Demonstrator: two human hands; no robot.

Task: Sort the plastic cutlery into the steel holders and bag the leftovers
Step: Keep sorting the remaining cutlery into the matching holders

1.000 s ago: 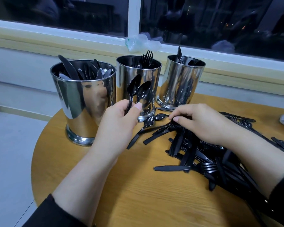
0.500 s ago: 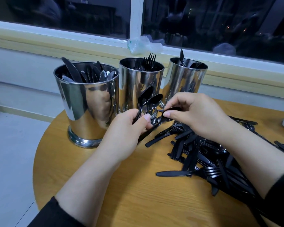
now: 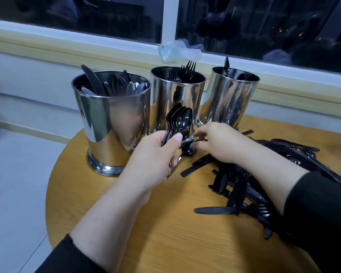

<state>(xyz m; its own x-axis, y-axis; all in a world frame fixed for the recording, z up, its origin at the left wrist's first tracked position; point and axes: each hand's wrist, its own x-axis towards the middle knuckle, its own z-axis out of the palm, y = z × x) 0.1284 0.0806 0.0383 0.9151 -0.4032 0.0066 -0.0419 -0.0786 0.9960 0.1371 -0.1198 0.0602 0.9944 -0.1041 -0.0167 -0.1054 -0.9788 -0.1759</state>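
Black spoons [image 3: 180,120] in left hand [image 3: 156,156]; right hand [image 3: 220,142] grip unclear.

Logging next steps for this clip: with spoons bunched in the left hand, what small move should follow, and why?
Probably the right hand lifts the spoon at its fingertips into the left hand. That hand already holds a bunch of spoons upright, and more cutlery lies in the pile. The right holder seems to take spoons afterwards.
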